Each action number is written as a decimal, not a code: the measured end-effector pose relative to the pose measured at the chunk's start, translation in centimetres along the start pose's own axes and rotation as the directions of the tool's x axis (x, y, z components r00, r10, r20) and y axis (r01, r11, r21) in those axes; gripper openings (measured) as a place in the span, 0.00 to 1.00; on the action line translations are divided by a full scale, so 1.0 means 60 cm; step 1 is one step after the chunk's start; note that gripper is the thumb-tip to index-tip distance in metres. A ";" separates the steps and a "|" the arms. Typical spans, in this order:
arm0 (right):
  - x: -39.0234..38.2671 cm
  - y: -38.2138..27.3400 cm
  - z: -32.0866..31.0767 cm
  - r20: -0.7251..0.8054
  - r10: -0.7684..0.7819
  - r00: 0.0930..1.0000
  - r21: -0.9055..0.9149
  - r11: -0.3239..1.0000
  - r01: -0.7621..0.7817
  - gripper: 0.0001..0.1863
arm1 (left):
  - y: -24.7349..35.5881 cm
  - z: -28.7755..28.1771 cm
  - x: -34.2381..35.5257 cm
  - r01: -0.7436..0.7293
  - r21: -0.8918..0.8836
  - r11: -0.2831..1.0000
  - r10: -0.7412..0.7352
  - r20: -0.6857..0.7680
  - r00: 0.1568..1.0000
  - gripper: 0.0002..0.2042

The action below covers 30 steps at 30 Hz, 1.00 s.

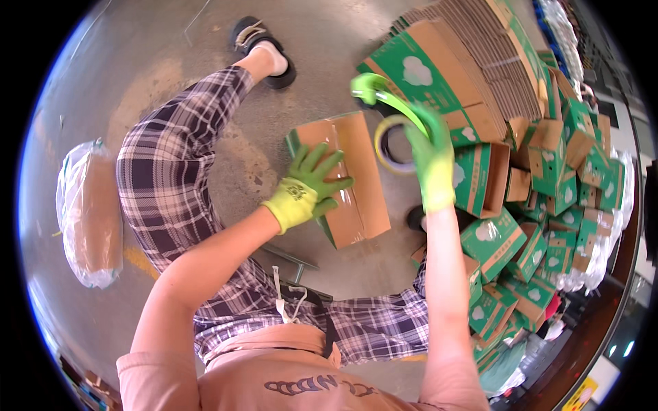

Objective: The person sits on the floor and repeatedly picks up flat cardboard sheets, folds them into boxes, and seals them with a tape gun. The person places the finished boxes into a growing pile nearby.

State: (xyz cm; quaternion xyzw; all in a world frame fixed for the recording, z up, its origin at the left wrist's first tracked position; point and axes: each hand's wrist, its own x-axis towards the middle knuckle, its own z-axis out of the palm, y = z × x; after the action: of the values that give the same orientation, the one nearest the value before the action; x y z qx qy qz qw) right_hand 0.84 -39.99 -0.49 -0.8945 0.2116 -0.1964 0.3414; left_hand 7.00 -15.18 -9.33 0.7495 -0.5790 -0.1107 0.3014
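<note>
My left hand [310, 186], in a green and yellow glove, presses flat with spread fingers on the brown flaps of a small cardboard box [356, 181] that rests between my knees. A strip of clear tape runs along the box seam under that hand. My right hand [432, 161], also gloved in green, grips a green tape dispenser [384, 103] holding a yellowish roll of tape [394, 144], raised just past the box's right edge.
A stack of flat green and brown cartons [473, 61] leans at the upper right. Several assembled green boxes [548, 226] are piled along the right side. A plastic-wrapped brown bundle [89, 212] lies on the concrete floor [171, 55] at left.
</note>
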 end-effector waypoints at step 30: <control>-0.515 -0.041 -0.098 0.229 0.176 0.957 -0.544 0.839 -0.024 0.27 | -0.037 0.083 0.008 0.014 -0.102 0.995 -0.048 -0.339 0.940 0.29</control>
State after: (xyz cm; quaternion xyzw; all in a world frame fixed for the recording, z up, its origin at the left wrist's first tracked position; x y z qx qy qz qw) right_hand -27.19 -25.57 -1.10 -0.9599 0.2561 0.0124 0.1133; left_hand 6.35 -16.90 -14.47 0.7507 -0.5001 -0.0122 0.4316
